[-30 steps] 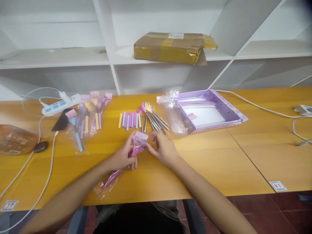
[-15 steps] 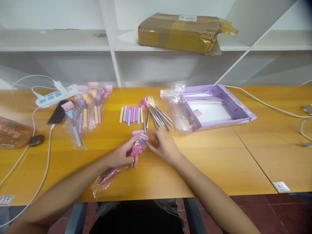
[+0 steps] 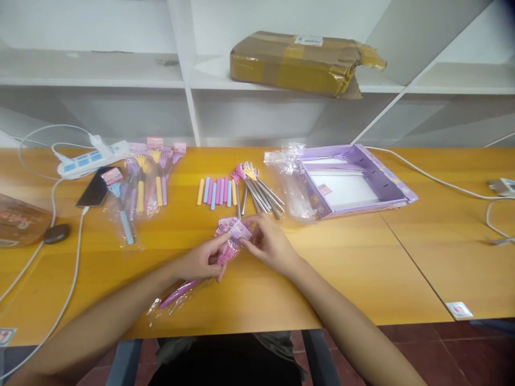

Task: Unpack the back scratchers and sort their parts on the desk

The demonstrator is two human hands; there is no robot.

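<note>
My left hand (image 3: 205,260) is closed around a pink back scratcher (image 3: 179,294) in a clear plastic bag, its hand-shaped head toward the top and its handle pointing down-left. At the bag's top end, my right hand (image 3: 271,244) pinches the printed pink-purple card (image 3: 240,230) between thumb and fingers. Just beyond lie loose metal back scratcher rods (image 3: 261,195) with coloured hand-shaped heads. A row of yellow, blue and pink handle sleeves (image 3: 217,192) sits left of them. Farther left, several bagged back scratchers (image 3: 140,187) with cards are piled together.
A purple open box (image 3: 341,182) stands at the back right, with clear plastic bags (image 3: 292,185) against its left side. A power strip (image 3: 94,160), a phone (image 3: 94,187), cables and an orange bag (image 3: 22,220) occupy the left. A taped carton (image 3: 298,61) rests on the shelf.
The printed card at the bag's top has turned to face up more and shifted slightly right between my hands. The camera view has tilted a little.
</note>
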